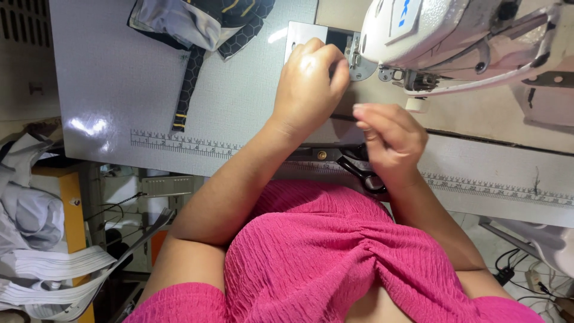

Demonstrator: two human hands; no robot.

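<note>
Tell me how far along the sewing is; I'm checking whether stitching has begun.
Not begun, by the look of it. The black and grey fabric lies aside on the table, none under the sewing machine. In hand: the left hand reaches beside the machine head, the right hand is pinched above black scissors. Feeding the fabric remains.

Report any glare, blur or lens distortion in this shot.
Head view: glare patches shine on the grey table at its left edge and near the metal plate; the white sewing machine looks slightly overexposed; the right hand is a little motion-blurred; the left hand is sharper; table edges bow from wide-angle distortion.
</note>
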